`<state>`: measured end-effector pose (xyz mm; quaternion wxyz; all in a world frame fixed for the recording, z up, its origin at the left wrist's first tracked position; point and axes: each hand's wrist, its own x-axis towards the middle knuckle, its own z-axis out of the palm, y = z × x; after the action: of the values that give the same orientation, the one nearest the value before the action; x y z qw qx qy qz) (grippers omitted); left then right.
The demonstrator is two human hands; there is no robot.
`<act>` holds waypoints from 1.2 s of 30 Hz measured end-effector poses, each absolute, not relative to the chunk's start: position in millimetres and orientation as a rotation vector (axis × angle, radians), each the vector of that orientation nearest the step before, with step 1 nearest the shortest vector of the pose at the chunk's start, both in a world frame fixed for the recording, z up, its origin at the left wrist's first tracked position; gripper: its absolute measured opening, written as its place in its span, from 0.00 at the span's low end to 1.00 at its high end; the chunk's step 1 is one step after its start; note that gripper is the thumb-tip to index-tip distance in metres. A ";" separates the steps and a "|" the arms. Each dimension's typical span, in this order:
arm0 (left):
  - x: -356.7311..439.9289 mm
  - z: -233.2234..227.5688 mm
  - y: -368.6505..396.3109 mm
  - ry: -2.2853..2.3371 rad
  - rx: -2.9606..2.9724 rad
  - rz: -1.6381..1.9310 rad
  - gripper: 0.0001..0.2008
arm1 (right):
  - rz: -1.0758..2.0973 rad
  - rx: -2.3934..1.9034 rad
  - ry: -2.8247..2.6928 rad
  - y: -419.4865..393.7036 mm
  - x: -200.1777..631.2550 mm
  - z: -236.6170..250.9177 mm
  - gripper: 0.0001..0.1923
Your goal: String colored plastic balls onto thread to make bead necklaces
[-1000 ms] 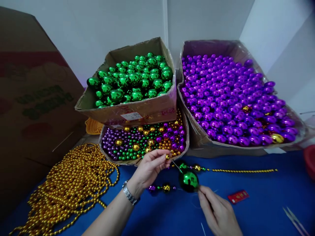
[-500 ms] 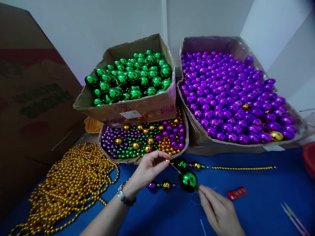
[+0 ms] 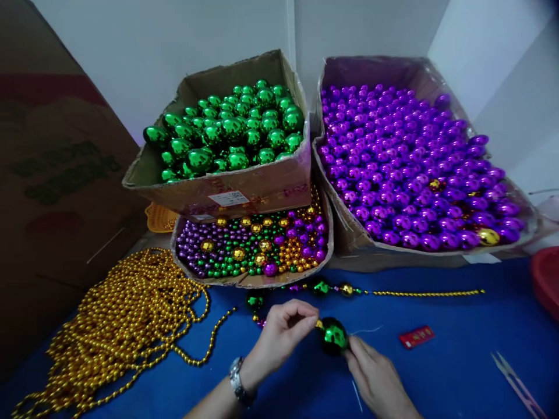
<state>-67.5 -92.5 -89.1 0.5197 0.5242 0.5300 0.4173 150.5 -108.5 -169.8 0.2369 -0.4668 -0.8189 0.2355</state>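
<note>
My left hand [image 3: 288, 337] pinches a small gold bead [image 3: 319, 323] between thumb and fingertips, close against the left end of a large shiny green bead [image 3: 334, 336]. On the other side, my right hand [image 3: 378, 378] grips the right end of this green bead; its fingertips are partly hidden behind it. Thin clear thread [image 3: 369, 330] trails to the right from near the bead. Behind my hands lies a strung strand with green and gold beads [image 3: 346, 290], ending in a gold bead chain [image 3: 428, 293]. Part of the strand is covered by my left hand.
Cardboard boxes hold green beads [image 3: 233, 129], purple beads [image 3: 402, 169] and mixed small beads [image 3: 244, 247]. Gold bead chains [image 3: 126, 326] are heaped at left. A red packet [image 3: 417, 337], tweezers [image 3: 515, 381] and a red basin [image 3: 545, 279] lie to the right.
The gold bead and the large green bead have come together; thread showed between them before. My left hand has moved down and right. The view has shifted slightly.
</note>
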 end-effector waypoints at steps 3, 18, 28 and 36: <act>-66.8 -79.6 -96.9 1.365 1.478 0.961 0.09 | 0.441 -1.269 -2.303 -102.8 157.0 -168.0 0.15; -101.5 -18.9 -94.7 1.354 1.734 0.947 0.11 | 0.668 -0.921 -2.138 -97.5 123.9 -132.1 0.13; -208.7 -55.8 -24.5 2.353 2.273 0.215 0.15 | 0.790 -1.128 -2.067 -98.6 121.4 -112.0 0.13; -209.1 -62.3 -14.0 2.387 2.273 0.150 0.13 | 0.857 -1.049 -2.068 -99.0 122.2 -110.5 0.13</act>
<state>-209.1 -14.0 -62.3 -0.0788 0.6867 0.7212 0.0452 122.2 -99.0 -110.5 0.3284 -0.4008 -0.7902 0.3272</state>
